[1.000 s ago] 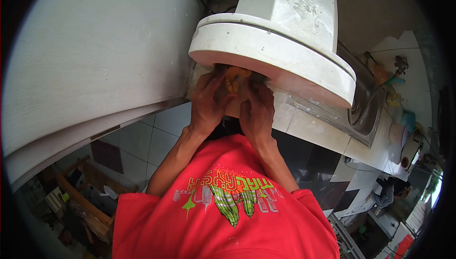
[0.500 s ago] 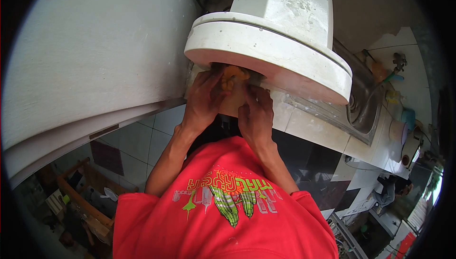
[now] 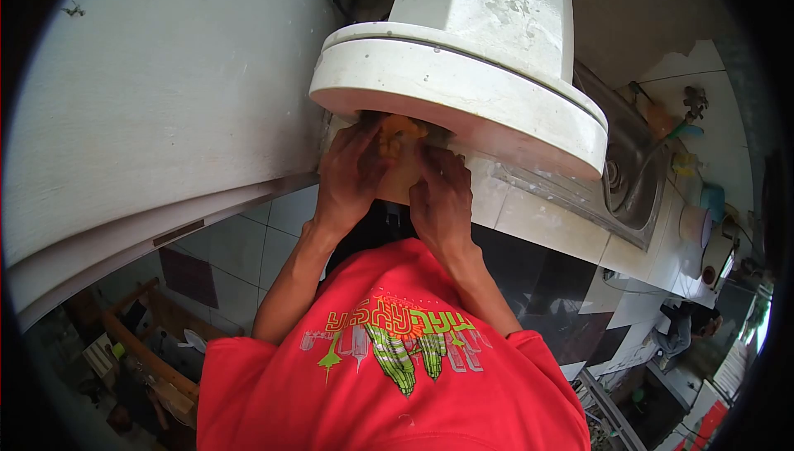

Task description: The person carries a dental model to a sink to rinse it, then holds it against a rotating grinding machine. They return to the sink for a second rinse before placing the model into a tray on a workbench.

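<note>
Under the front edge of a white range hood (image 3: 447,75), several soft-looking orange pieces (image 3: 400,130) lie in shadow on a light brown surface (image 3: 399,185); I cannot make out their exact kind. My left hand (image 3: 346,171) is at their left side, fingers stretched forward and thumb apart, fingertips against or close to the pieces. Across from it, my right hand (image 3: 442,190) has its fingers bent in toward the thumb, tips near the right side of the pieces. Anything between those fingers is hidden by the hand and the shade.
The hood hangs low just above my hands. A white wall-like panel (image 3: 165,104) rises on the left. To the right are a tiled counter (image 3: 546,221), a metal sink (image 3: 641,203) and a tap (image 3: 695,102). A wooden frame (image 3: 149,348) stands at lower left.
The view has shifted slightly, so the hood and hands sit a little further left. Both hands keep nearly the same pose around the orange pieces.
</note>
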